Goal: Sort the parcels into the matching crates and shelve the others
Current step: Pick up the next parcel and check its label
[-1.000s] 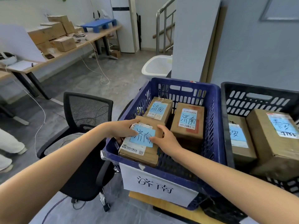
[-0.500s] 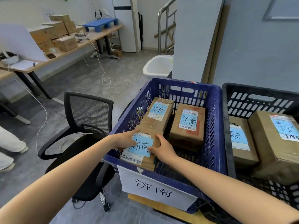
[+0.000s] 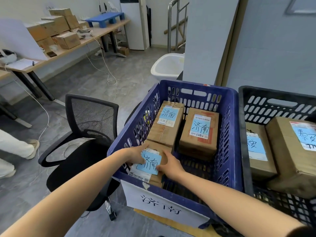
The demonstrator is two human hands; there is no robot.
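A brown cardboard parcel [image 3: 150, 168] with a blue handwritten label lies in the near left corner of the blue crate [image 3: 232, 142]. My left hand [image 3: 135, 153] grips its left side and my right hand [image 3: 169, 165] its right side. Behind it in the same crate sit two more parcels with the same blue label, one at the back left [image 3: 166, 124] and one at the back right [image 3: 199, 132]. A white paper sign [image 3: 159, 202] with the same characters hangs on the crate's front. The black crate [image 3: 246, 151] to the right holds two parcels [image 3: 294, 151] with a different label.
A black mesh office chair [image 3: 85, 134] stands close to the left of the blue crate. A long desk [image 3: 68, 48] with stacked cardboard boxes runs along the far left wall. A person's legs [image 3: 15, 147] show at the left edge. A white tub [image 3: 166, 67] sits behind the crates.
Both hands have lowered the parcel further down into the near left corner of the blue crate.
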